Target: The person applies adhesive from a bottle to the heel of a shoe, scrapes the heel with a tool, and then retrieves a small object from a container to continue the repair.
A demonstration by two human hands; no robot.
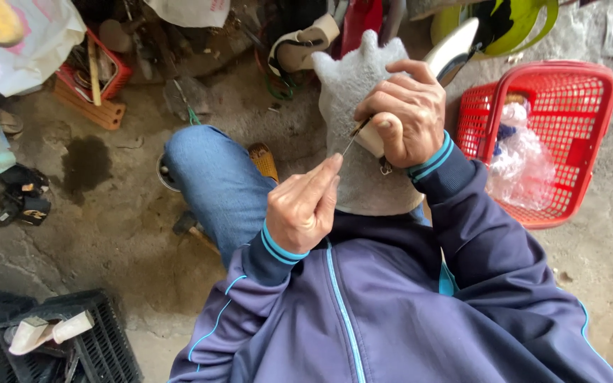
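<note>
Honestly, what worries me most from where I watch is the thin metal needle [353, 142]: its point sits right against the fingertips of my left hand [301, 209], and a slip there would prick the skin. I judge that the cause would be a jerk of the right hand [404, 113], which is closed tight around a small pale handle [372, 139] that carries the needle. A second risk, as I read it, is the needle bending or snapping if the two hands pull at different angles. Whether a thread runs from the needle I cannot tell; it is too fine to see.

My left hand is closed in a pinch, thumb against the first fingers, at the lower tip of the needle. My right hand is just above and to the right of it, fist curled on the handle, knuckles up. The needle runs slantwise between the two hands, touching both.

Both hands hover over a grey knitted glove [352, 85] that lies spread on my lap, fingers pointing away from me. The glove is directly beneath the needle, and a slip downward could catch its weave.

My knee in blue jeans [214, 181] is to the left. A red plastic basket [590, 92] with a clear bag [523, 159] in it stands on the concrete floor [115, 213] to the right, well apart from the hands. A black crate [101, 340] is at the lower left.
</note>
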